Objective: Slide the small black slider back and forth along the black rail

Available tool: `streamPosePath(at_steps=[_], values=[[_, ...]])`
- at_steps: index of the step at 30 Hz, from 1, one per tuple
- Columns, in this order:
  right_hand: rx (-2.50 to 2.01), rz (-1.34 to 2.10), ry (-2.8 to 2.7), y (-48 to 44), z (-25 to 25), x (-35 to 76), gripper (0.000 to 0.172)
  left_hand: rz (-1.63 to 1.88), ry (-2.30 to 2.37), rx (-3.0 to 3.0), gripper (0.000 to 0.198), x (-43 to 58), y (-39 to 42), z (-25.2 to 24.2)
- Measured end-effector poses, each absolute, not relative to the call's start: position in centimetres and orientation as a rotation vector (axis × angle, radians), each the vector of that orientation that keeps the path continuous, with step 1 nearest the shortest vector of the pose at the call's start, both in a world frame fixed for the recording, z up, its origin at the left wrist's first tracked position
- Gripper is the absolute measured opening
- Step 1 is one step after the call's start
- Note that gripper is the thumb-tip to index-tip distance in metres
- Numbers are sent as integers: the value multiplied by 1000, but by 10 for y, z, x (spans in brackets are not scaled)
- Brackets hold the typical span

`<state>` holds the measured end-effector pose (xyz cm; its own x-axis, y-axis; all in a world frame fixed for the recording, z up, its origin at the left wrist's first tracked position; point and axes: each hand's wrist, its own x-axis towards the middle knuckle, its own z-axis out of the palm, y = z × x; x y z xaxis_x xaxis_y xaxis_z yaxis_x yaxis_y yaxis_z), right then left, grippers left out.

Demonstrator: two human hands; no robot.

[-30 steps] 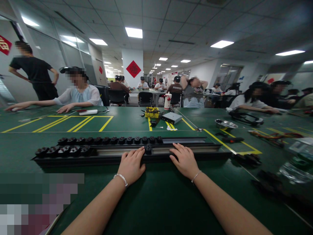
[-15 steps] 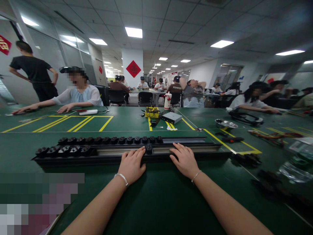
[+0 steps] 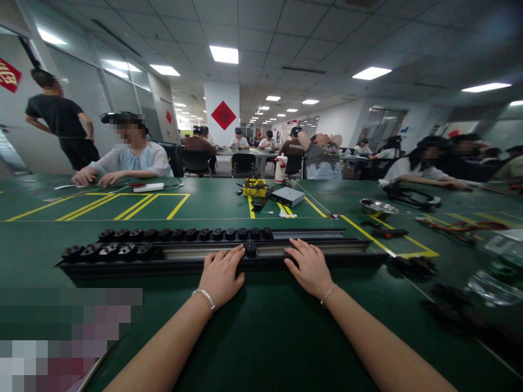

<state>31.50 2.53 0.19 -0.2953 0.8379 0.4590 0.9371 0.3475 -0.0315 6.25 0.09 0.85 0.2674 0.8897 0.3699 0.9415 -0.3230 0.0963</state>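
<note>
A long black power track (image 3: pixel 327 260) lies crosswise before me on the green table. My left hand (image 3: pixel 220 275) rests on it with fingers outstretched, the fingertips beside a single black socket module (image 3: pixel 250 249) near the middle of the groove. To the right of that module, my right hand (image 3: pixel 308 267) lies on the track with fingers spread, holding nothing. Several black round socket modules (image 3: pixel 108 250) sit in the track's left end. Behind it runs a second track (image 3: pixel 308 234), with a row of similar modules along its left and middle part.
Farther back stand a yellow box (image 3: pixel 254 187) with cables, a grey box (image 3: pixel 287 196) and a white bottle (image 3: pixel 280 167). At right are a metal bowl (image 3: pixel 378 206), coloured wires (image 3: pixel 453 227), dark parts (image 3: pixel 414 265) and a clear plastic bottle (image 3: pixel 496 277). Other people sit around.
Both my hands stay in place on the track. Across the table at left, a seated person has drawn one arm inward, and the standing person has shifted slightly right.
</note>
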Motion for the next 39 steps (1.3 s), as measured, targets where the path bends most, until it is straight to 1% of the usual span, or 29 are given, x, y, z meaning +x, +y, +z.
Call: streamPosePath(at_steps=[14, 20, 39], values=[[-1564, -308, -2227, 25, 3, 315, 38, -582, -1694, -2369, 48, 62, 0, 5], [-1568, -324, -2228, 25, 3, 315, 38, -591, -1601, -2398, 53, 65, 1, 1], [-1559, -346, -2222, 25, 3, 315, 37, -562, -1693, -2435, 50, 65, 2, 6]])
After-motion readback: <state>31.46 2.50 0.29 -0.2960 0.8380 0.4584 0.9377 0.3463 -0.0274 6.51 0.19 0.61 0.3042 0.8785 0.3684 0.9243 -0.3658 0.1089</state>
